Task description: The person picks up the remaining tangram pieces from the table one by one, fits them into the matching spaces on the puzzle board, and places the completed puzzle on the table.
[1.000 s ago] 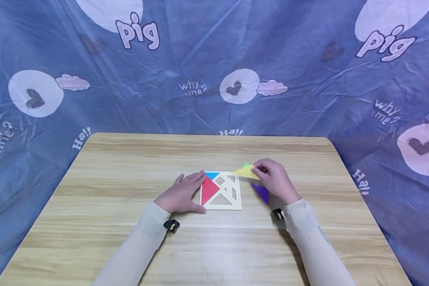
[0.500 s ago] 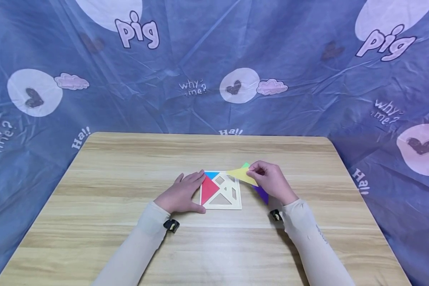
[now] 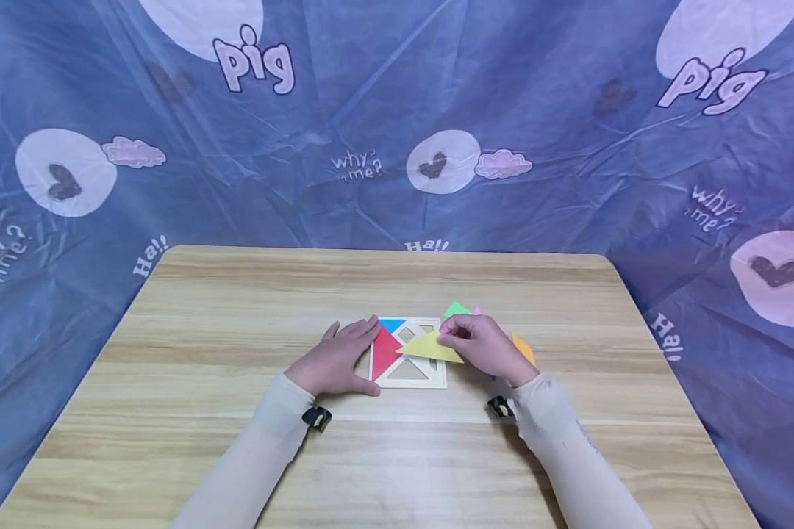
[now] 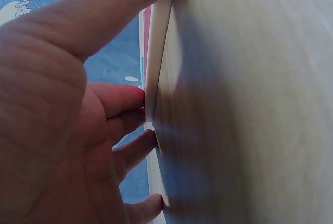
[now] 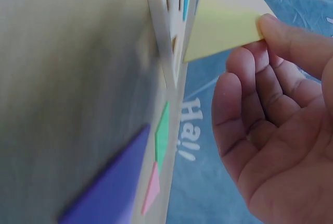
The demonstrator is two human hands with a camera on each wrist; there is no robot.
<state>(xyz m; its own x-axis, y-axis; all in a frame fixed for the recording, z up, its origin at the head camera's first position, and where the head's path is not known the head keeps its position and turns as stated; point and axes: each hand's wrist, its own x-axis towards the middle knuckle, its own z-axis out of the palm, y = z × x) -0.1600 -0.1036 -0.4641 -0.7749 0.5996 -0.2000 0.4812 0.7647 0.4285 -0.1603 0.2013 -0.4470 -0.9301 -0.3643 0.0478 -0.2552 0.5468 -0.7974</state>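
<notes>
A cream tangram board [image 3: 413,383] with cut-out recesses lies flat on the table. In its left part sit a red triangle [image 3: 384,353] and a blue triangle [image 3: 392,323]. My left hand [image 3: 337,360] spreads along the board's left side, thumb and fingertips touching its edge; the left wrist view shows the fingers [image 4: 136,153] against that rim. Between thumb and fingertips, my right hand [image 3: 479,342] pinches a yellow triangle [image 3: 430,347] by one edge. That piece is raised over the board and covers some recesses in the head view.
Right of the board lie a green piece [image 3: 456,308], a pink piece [image 3: 478,311] and an orange piece [image 3: 523,347]. A purple triangle [image 5: 114,187] shows in the right wrist view, mostly hidden by the right hand in the head view. A blue printed cloth hangs behind the table.
The right hand has carried the yellow triangle left and nearer, from the board's far right corner to over its middle. More of the green, pink and orange pieces shows. The left hand stays put.
</notes>
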